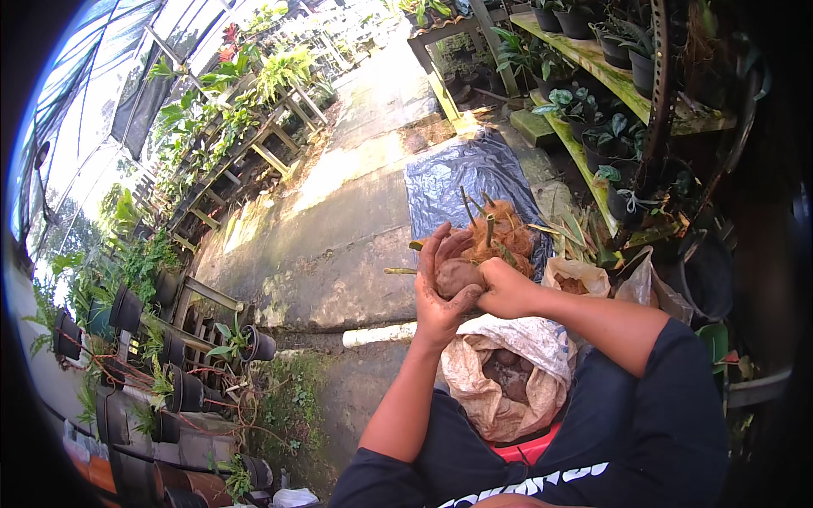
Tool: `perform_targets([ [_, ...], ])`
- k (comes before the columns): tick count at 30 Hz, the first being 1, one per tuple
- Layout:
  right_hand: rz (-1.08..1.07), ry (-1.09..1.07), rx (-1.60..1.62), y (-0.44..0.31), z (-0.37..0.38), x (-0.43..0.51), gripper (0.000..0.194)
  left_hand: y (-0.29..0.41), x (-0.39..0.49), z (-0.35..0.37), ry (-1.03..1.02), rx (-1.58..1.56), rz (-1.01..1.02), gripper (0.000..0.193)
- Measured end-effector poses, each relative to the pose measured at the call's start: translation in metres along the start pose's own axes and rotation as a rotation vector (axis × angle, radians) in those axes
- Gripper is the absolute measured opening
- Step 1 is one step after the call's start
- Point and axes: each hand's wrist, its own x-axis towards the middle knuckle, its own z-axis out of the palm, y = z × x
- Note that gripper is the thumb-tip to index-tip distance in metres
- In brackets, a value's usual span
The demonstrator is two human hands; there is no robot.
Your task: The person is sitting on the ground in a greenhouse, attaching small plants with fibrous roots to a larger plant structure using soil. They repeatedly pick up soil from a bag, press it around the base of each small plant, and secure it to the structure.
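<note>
My left hand (pixel 438 289) cups a rounded ball of brown soil (pixel 458 278), fingers spread up around its far side and thumb beneath it. Pressed against the ball's right side is my right hand (pixel 511 289), its fingers curled and partly hidden. Both hands are dirty. Just below them, between my legs, an open woven sack (pixel 467 406) holds dark soil lumps (pixel 508 374). Beyond my hands, bundles of orange-brown fibre (pixel 511 232) with cut green stems (pixel 490 230) lie on a black plastic sheet (pixel 448 178). Another stem (pixel 400 271) pokes out left of my left hand.
Plastic bags (pixel 581 276), one with brown fibre inside, stand at the right beside a black bucket (pixel 705 276). Mossy shelves (pixel 575 149) carry potted plants above. A white pipe (pixel 380 334) lies on the concrete floor (pixel 330 254). Hanging pots (pixel 187 387) crowd the left.
</note>
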Motion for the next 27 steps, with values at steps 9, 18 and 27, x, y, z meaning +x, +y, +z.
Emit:
perform_targets([
  [9,0.465,-0.411,0.777,-0.010,0.009,-0.010,0.021,-0.004,0.002,-0.009,-0.044,-0.242,-0.039,0.095],
  [18,0.452,-0.527,0.823,0.002,0.005,-0.007,0.006,0.008,-0.004,0.001,0.082,-0.036,-0.181,0.019],
  [27,0.231,-0.341,0.513,-0.001,0.008,-0.001,0.044,-0.006,0.000,-0.011,0.309,0.135,-0.210,0.023],
])
